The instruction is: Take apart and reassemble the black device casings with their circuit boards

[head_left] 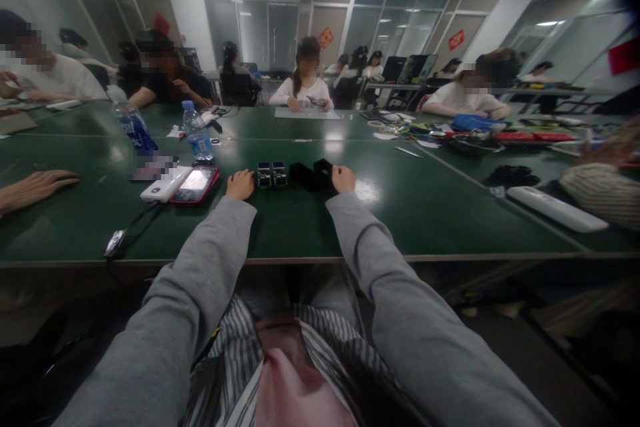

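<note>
Two small dark box-shaped devices stand side by side on the green table. Just left of them my left hand rests on the tabletop, its fingers curled together and no object visible in them. To the right of the devices lies a bunched black fuzzy cloth. My right hand is closed on the right end of this black material, which rises slightly there; its fingertips are partly hidden.
Left of my hands are a phone, a white power bank, a cable and two bottles. Another person's hand rests at far left. A white bar and black cloth lie right. People sit opposite.
</note>
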Demonstrator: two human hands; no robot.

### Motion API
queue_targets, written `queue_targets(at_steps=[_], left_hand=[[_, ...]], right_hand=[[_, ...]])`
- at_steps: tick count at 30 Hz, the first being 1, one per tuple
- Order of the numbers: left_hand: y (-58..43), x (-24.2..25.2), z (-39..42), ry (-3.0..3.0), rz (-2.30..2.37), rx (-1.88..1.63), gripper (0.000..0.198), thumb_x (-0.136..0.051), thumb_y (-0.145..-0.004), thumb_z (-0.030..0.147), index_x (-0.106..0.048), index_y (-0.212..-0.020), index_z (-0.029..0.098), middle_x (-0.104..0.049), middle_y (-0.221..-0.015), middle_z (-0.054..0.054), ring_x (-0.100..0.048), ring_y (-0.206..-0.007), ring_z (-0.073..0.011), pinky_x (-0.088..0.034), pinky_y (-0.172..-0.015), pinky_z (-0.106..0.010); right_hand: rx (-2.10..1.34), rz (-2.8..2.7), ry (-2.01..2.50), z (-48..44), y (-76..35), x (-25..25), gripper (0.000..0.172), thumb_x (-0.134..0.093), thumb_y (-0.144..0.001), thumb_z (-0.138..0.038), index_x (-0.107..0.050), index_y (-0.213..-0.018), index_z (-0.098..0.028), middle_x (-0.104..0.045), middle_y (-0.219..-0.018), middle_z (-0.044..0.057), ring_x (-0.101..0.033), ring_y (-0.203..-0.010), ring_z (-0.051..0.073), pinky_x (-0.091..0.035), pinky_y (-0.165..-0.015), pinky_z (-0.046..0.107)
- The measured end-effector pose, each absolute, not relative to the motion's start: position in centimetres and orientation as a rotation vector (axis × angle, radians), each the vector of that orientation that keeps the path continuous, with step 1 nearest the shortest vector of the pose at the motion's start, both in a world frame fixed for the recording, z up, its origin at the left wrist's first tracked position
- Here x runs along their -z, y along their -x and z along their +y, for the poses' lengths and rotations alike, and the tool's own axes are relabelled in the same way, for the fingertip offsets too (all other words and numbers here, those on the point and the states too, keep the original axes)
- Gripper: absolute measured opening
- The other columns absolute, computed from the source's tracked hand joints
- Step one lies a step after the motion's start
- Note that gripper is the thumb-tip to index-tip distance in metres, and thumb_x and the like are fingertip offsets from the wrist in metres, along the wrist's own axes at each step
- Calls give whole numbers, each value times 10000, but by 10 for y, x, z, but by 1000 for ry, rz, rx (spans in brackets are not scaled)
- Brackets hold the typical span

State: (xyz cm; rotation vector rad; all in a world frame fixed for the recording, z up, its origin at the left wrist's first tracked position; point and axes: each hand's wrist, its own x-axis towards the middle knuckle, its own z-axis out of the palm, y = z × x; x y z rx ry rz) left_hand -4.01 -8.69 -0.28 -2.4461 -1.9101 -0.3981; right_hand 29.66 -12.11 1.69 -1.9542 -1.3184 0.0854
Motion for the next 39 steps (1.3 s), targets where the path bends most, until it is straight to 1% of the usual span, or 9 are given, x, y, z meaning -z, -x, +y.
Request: queue_targets(at_steps=[4,11,16,19,22,26,31,35,39], left_hand=[[41,2,-86,2454,-1923,397,460,-323,-1034,250,-497,-1458,212,-444,-1574,-100,-396,-1449,-284,-332,-1180,-525],[40,1,-85,2458,-1935,403,470,-299,-1041,257,-501,-1461,201,-436,-1577,-114,-389,-1454,-294,-333,-1178,-532],[40,0,-87,2458,-1938,402,466,-305,-1040,249,-498,-1463,215,-435,-1579,-106,-381,-1460,-283,-319,-1188,-526],[39,-1,-89,2456,-1939,394,461,-312,-1036,238,-506,-1455,222,-437,-1578,-103,-389,-1453,-281,-322,-1184,-529],[38,-3,-90,2457,-1940,385,461,-321,-1033,235,-501,-1457,215,-438,-1577,-104,-390,-1451,-288,-320,-1183,-537],[39,-4,-91,2461,-1935,385,462,-319,-1032,236,-503,-1455,208,-436,-1578,-107,-391,-1450,-289,-323,-1181,-538],[40,-4,-91,2454,-1930,399,461,-326,-1030,233,-503,-1456,224,-450,-1569,-104,-395,-1448,-285,-332,-1174,-535],[42,-3,-90,2456,-1923,416,459,-326,-1032,245,-513,-1451,219,-454,-1566,-109,-408,-1439,-288,-344,-1167,-528],[45,-1,-89,2454,-1923,444,463,-312,-1036,248,-520,-1448,216,-446,-1570,-116,-391,-1452,-289,-336,-1170,-535]], right_hand=[[13,-1208,1979,-129,-294,-28,397,-376,-1008,-323,-614,-1228,-93,-604,-1240,236,-528,-1204,337,-429,-987,472],[145,-1470,1947,-156,-283,-25,454,-422,-1004,-352,-476,-1418,-174,-532,-1323,201,-454,-1257,356,-374,-1019,545],[134,-1677,1910,-157,-265,-8,578,-404,-1017,-463,-367,-1517,-176,-351,-1530,192,-292,-1428,325,-215,-1158,544],[92,-1805,1839,-156,-258,-8,559,-343,-1041,-488,-344,-1545,-246,-441,-1467,137,-353,-1401,276,-165,-1190,525],[88,-1925,1789,-158,-256,-12,512,-355,-1046,-503,-397,-1523,-321,-543,-1334,110,-448,-1313,273,-186,-1174,527],[162,-2074,1736,-162,-255,-16,378,-471,-1018,-511,-639,-1252,-266,-611,-1213,117,-495,-1230,283,-223,-1138,519],[186,-2035,1818,-169,-251,-18,315,-478,-1020,-521,-642,-1110,-268,-649,-1165,93,-488,-1175,318,-242,-1050,667],[113,-2052,1807,-172,-268,-17,290,-513,-1010,-481,-628,-1123,-240,-618,-1210,111,-493,-1167,310,-419,-954,534],[255,-1966,1857,-168,-339,-15,278,-586,-972,-406,-637,-1107,-168,-629,-1132,154,-527,-1102,300,-451,-879,417]])
